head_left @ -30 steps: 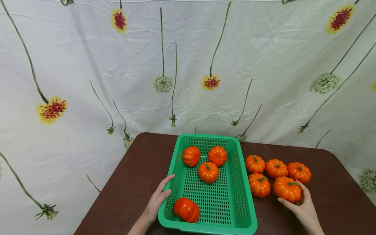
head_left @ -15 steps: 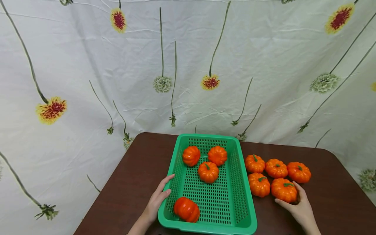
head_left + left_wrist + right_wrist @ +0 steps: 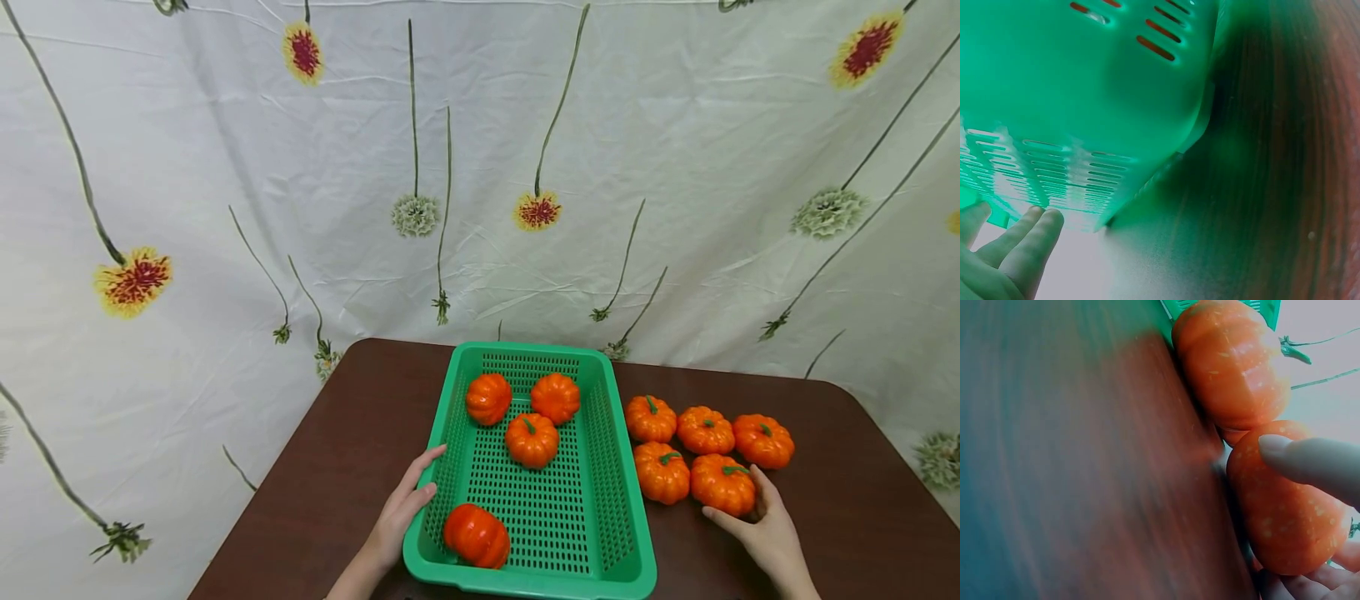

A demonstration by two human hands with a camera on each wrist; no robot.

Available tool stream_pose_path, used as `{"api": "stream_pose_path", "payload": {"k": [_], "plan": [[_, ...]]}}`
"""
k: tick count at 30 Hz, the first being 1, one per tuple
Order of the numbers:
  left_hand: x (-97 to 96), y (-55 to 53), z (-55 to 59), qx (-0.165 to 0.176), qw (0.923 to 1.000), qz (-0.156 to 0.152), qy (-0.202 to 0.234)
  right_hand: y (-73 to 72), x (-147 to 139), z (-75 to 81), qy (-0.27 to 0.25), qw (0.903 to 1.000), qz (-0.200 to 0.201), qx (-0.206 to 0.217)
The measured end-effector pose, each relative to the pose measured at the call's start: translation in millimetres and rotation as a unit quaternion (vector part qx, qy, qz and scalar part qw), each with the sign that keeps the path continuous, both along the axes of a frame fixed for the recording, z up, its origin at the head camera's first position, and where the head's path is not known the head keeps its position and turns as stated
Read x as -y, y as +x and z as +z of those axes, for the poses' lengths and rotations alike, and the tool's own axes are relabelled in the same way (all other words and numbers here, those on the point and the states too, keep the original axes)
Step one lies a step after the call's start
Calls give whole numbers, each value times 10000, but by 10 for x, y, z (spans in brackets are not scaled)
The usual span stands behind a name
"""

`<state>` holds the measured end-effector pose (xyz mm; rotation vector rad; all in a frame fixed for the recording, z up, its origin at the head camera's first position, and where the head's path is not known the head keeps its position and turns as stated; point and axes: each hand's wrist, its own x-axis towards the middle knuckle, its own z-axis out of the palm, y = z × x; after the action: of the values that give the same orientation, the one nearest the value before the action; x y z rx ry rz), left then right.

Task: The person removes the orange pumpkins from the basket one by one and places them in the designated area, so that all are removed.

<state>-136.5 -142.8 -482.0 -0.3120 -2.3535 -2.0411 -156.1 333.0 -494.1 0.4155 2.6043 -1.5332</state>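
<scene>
Brown table (image 3: 360,433), front-right pumpkin (image 3: 722,486) further left

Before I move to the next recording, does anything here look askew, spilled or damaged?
Nothing looks spilled or damaged. Slightly odd: inside the green basket, towards its near-left corner, one pumpkin appears tipped on its side, no stem showing, apart from the other three pumpkins.

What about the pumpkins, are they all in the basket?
No, five pumpkins are outside the basket, to its right.
</scene>
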Motion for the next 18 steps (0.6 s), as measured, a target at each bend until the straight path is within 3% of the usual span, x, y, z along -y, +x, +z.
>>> {"api": "stream_pose_path", "payload": {"k": [10,18], "plan": [[1,1,-2,35,10000,-12,17,34,15,104,-202,9997,-126,3],[0,-12,1,-93,9999,-52,-72,67,87,286,-118,9948,-654,-771]]}}
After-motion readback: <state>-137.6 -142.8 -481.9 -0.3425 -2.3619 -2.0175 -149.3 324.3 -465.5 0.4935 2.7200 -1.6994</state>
